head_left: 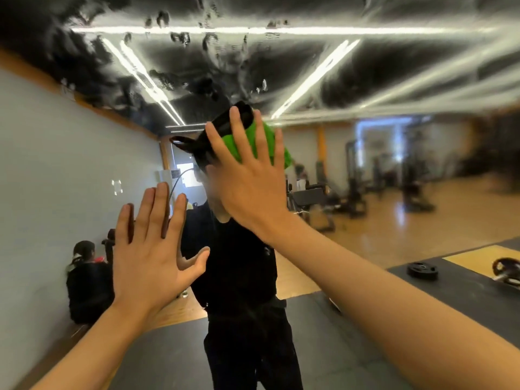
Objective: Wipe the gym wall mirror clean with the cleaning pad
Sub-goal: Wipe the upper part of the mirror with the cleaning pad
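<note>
No readable text anywhere in view.

The mirror [365, 80] bears only smears and streaks, and nothing reflected in it carries lettering clear enough to read. A pale sign or sheet [187, 175] shows in the reflection near the far doorway, but it is too blurred and small to make out any words. The weight plates [422, 271] on the dark mat have no legible numbers or brand marks at this sharpness. The black clothing [239, 263] of the reflected person shows no logo that can be told. The green pad [247, 142] carries no visible label.
</note>
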Demonstrator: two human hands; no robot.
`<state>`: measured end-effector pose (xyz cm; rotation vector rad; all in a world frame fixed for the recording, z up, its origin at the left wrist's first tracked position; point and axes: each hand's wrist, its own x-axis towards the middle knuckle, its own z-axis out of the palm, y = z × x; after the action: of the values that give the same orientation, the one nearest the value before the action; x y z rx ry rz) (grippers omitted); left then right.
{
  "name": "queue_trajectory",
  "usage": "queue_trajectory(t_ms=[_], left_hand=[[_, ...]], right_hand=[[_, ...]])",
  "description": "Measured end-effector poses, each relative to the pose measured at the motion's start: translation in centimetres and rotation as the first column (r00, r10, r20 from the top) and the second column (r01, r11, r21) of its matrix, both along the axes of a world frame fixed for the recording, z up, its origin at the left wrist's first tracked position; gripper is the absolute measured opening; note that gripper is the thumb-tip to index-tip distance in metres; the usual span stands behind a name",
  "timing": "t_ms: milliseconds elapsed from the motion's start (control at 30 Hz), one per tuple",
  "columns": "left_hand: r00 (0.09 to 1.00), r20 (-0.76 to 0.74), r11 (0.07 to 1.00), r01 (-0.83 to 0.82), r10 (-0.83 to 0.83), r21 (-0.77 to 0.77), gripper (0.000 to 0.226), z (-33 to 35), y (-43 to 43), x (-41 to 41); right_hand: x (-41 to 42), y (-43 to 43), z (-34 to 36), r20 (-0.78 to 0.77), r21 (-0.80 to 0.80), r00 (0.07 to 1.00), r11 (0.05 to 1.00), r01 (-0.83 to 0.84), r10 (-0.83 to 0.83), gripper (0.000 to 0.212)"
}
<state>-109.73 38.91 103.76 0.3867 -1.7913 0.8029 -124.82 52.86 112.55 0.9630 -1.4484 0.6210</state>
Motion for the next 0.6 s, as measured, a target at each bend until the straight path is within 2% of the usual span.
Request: queue_trajectory(t_ms=[67,100,233,333,433,533,600], left_hand=[[1.0,-0.002,1.0,-0.003,0.003,-0.004,0.096,0.0,-0.1,0.0],[1.0,-0.002,1.0,-0.006,0.006,-0.004,0.096,0.1,-0.1,0.0],[1.0,0.0,1.0,-0.014,0.014,0.015,0.098,0.1,-0.1,0.0],[1.0,0.002,1.0,-0.013,0.013,0.014,0.098,0.1,0.0,0.0],[1.0,-0.003,1.0,-0.016,0.016,0.015,0.096,0.2,0.2,0.0],[1.0,-0.013,1.0,-0.011,0.011,0.006,0.094,0.1,0.1,0.1],[1.0,-0.018,1.0,0.005,-0.005,-0.004,0.093,0.2,0.1,0.1]], right_hand=[[-2.9,2.1,0.4,-0.086,0.048,0.996,0.999,0.011,-0.007,0.06],[-4.8,3.6,0.9,-0.049,0.014,0.998,1.0,0.028,-0.028,0.061],[-10.7,8.8,2.9,0.331,-0.179,0.94,0.973,0.146,-0.08,0.066],[-8.5,7.3,4.5,0.446,-0.271,0.894,0.947,0.17,-0.033,0.068],[-2.5,1.9,5.9,0.312,-0.23,0.95,0.969,0.094,-0.019,0.067],[3.3,-3.2,5.1,0.08,-0.087,0.997,0.996,0.029,-0.022,0.063],[3.7,-3.8,4.3,-0.049,0.024,0.999,1.0,0.013,-0.012,0.061]])
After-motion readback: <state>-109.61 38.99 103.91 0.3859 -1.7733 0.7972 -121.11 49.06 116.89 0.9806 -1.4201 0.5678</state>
